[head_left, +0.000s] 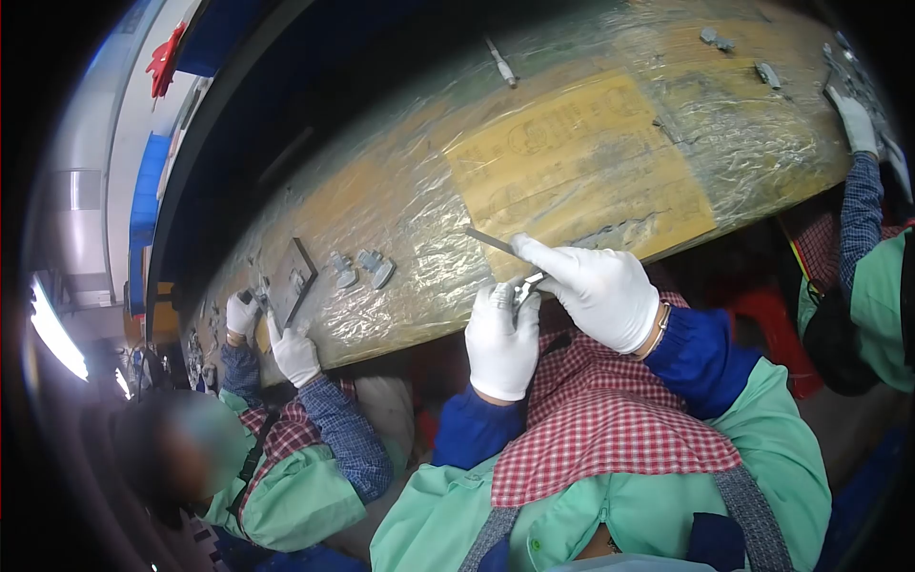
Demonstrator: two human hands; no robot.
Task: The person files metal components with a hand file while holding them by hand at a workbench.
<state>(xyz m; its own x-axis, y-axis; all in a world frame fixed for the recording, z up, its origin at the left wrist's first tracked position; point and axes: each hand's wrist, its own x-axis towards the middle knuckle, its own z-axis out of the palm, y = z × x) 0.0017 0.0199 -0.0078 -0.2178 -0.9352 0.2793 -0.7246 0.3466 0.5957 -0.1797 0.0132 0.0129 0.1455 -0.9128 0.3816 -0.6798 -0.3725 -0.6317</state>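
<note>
My left hand [502, 341], in a white glove, is closed on a small grey metal part [525, 288] near the table's front edge. In my right hand [605, 294], also gloved in white, is a thin dark flat file [492, 241], which points up and to the left over the table. The fingers of both hands come close together at the metal part, and they cover much of it. Under and beyond the file lies a plastic-covered yellow sheet [572, 157] on the table.
Two grey parts [360, 269] lie left of my hands, near a dark tray [297, 284]. A co-worker's gloved hands [294, 355] are at the left. Another gloved hand [855, 122] is at the far right. A white pen-like tool [501, 65] and more parts [717, 39] lie farther back.
</note>
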